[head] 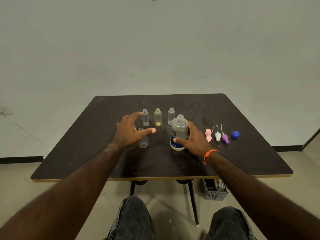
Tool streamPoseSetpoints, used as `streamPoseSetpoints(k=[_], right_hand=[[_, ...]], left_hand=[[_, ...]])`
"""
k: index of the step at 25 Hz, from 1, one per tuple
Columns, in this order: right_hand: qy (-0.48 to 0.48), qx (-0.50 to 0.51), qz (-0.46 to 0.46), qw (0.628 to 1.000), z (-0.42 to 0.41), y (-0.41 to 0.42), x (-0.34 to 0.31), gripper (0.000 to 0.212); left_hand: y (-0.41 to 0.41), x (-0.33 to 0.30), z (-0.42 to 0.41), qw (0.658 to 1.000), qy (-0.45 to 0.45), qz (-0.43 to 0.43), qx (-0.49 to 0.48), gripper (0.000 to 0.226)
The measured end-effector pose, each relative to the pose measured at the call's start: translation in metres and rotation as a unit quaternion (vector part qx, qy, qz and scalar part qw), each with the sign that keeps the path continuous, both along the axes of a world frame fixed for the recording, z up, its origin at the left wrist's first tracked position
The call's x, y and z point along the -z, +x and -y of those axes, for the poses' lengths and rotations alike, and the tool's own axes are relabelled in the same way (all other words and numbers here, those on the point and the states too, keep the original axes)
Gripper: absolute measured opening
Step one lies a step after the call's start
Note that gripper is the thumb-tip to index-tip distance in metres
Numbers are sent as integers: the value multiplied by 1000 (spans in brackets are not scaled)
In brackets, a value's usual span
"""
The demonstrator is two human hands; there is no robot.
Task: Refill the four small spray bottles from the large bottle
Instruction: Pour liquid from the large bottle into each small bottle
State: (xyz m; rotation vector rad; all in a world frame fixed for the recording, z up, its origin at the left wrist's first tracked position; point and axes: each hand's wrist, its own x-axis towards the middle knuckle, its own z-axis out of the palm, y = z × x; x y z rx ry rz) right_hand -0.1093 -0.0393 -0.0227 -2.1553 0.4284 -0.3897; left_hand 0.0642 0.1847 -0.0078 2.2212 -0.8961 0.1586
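Note:
The large bottle (179, 132), uncapped with a blue label, stands on the dark table (242, 153); my right hand (195, 138) grips its lower half. Four small uncapped bottles stand left of it: a clear one (145, 117), a yellowish one (158, 117) and a clear one (171, 116) in a back row, and a nearer clear one (143, 140). My left hand (132, 130) hovers over the nearer one with fingers spread, holding nothing; whether it touches is unclear.
Right of the large bottle lie spray tops: pink (208, 135), white (218, 136) and purple (225, 138), plus a blue cap (235, 135). A grey crate (215, 190) sits on the floor under the table's near right side. My knees are below the near edge.

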Motion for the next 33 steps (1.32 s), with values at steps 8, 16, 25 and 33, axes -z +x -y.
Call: streamPoseSetpoints(k=[8, 16, 25, 33], right_hand=[[9, 0, -6, 1000, 2, 0, 1, 83], [45, 67, 87, 993, -17, 8, 14, 81], [-113, 6, 88, 990, -22, 17, -10, 67], [-224, 1, -9, 975, -20, 22, -9, 83]], left_hand=[[-1, 39, -9, 995, 13, -97, 19, 54], [-15, 50, -8, 994, -44, -102, 8, 50], [-9, 51, -7, 999, -22, -45, -14, 49], [-9, 43, -7, 1000, 24, 20, -1, 56]])
